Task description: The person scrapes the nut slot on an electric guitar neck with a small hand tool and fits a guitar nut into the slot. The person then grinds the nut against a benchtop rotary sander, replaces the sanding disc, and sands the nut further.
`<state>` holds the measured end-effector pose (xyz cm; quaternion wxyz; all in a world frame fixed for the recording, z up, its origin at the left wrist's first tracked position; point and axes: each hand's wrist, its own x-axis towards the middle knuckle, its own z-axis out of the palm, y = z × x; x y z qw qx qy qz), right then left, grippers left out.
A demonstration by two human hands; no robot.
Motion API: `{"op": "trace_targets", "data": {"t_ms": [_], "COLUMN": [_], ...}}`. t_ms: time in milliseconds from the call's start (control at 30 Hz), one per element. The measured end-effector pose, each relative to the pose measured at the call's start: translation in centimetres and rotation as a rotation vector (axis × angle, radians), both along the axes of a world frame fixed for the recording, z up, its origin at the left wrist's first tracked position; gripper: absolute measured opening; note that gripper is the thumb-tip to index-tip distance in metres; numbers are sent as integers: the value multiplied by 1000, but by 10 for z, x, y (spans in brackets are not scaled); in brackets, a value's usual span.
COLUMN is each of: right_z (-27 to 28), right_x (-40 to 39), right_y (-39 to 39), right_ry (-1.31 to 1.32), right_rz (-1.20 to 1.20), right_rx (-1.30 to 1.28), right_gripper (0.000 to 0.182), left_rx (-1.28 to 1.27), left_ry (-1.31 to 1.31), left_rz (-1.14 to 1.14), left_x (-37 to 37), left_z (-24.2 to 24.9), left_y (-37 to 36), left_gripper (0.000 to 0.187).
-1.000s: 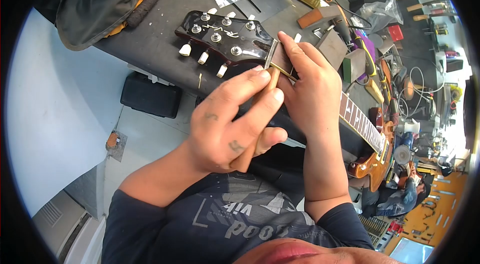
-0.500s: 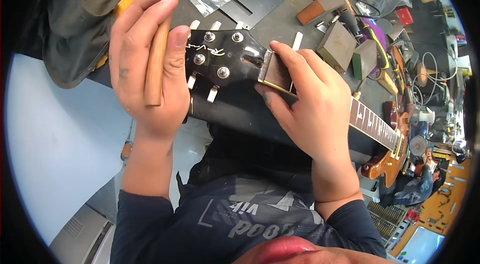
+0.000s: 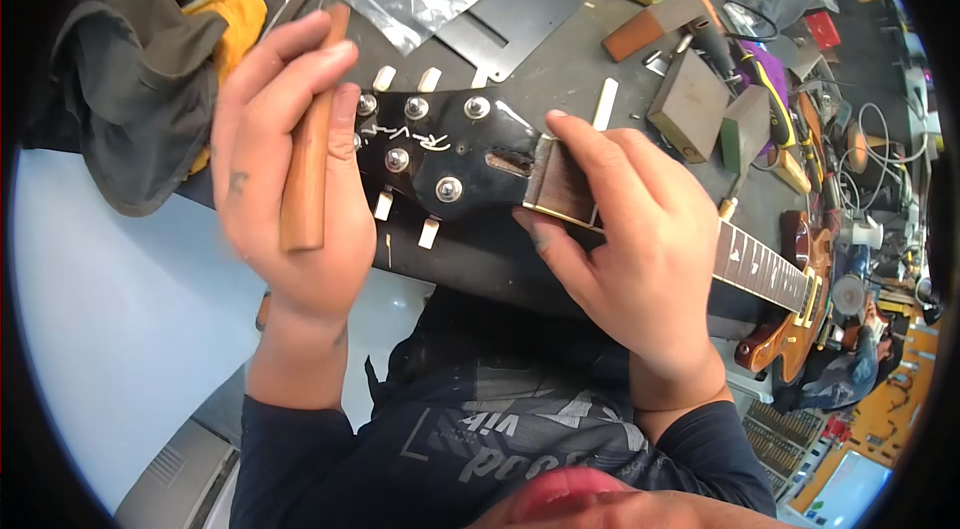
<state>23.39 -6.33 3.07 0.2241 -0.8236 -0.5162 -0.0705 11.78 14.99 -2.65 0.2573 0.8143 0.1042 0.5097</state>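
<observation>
Wooden handle raised beside a glossy headstock, neck steadied at its end

In the head view, the left hand [image 3: 270, 159] is partly closed, thumb and fingers loosely around a slim, tan wooden handle [image 3: 308, 179]. The right hand [image 3: 650, 229] spans the dark-brown, pale-edged guitar neck [image 3: 563, 187], thumb and index finger gripping its near and far edges beside the glossy black headstock [image 3: 460, 134]. Headstock and neck lie over the dark workbench [image 3: 460, 254]; the glossy orange-brown guitar body [image 3: 790, 354] is at the right.

A loose grip could let the handle slip and knock the black finish or a metal tuning post [image 3: 397, 160]. If the right hand's pinch eased, the neck might roll or slide under sideways pressure.

Fingers cover part of the handle, and whether it carries a blade or tip cannot be told. The right hand hides a stretch of fretboard. The small grey strip [image 3: 541, 164] at the neck's end is too indistinct to identify, and the co-worker [image 3: 850, 369] is small and partly obscured.
</observation>
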Motion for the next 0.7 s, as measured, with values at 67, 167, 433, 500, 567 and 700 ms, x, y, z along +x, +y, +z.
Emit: {"op": "trace_targets", "data": {"t_ms": [67, 167, 433, 500, 567, 700], "right_z": [4, 7, 7, 1, -17, -63], "right_x": [-1, -4, -10, -35, -47, -51], "right_y": [-2, -8, -32, -51, -55, -60], "right_ry": [-11, -40, -167, -143, -21, 54], "right_rz": [7, 17, 198, 261, 422, 382], "right_rx": [-24, 15, 455, 575, 631, 510], "right_gripper": [61, 59, 33, 29, 26, 25], "left_rx": [97, 462, 632, 625, 497, 450], "left_ry": [49, 334, 952, 833, 710, 788], "left_rz": [5, -19, 122, 21, -178, -714], "left_x": [1, -3, 6, 21, 45, 109], "left_z": [11, 41, 64, 78, 86, 94], "left_y": [6, 34, 61, 47, 37, -19], "left_gripper": [25, 32, 35, 31, 26, 20]}}
